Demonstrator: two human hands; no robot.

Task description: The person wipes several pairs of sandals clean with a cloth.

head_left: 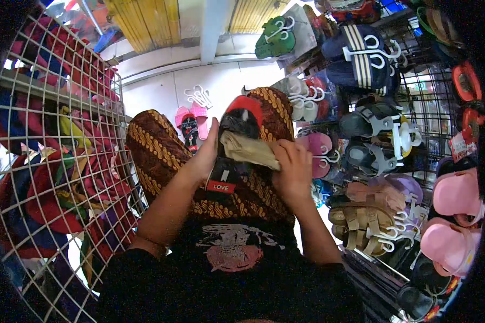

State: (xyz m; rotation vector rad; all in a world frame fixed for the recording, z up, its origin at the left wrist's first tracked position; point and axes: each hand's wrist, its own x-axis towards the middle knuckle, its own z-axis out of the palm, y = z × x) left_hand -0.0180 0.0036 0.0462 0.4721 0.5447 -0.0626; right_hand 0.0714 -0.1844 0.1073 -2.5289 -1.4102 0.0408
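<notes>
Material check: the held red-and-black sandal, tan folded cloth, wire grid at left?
Sandal: probably rubber or foam; smooth red surface, glossy highlights on the black part.
Cloth: likely woven fabric, fibre unclear; matte, soft layered folds.
Grid: likely coated metal; thin, pale, crossing bars.

My left grip (202, 157) has its fingers hidden behind the red-and-black sandal (247, 107), whose middle my folded cloth (250, 149) covers. The cloth is slightly blurred, and I can't tell where my right grip's (293, 167) fingertips end. Beyond the sandal, print on the pink slippers' (201, 121) black tag (190, 131) is too small to read. Far right of the sandal, the dark rim cuts off pink clogs (448, 245); far left, the wire rack (64, 153).
</notes>
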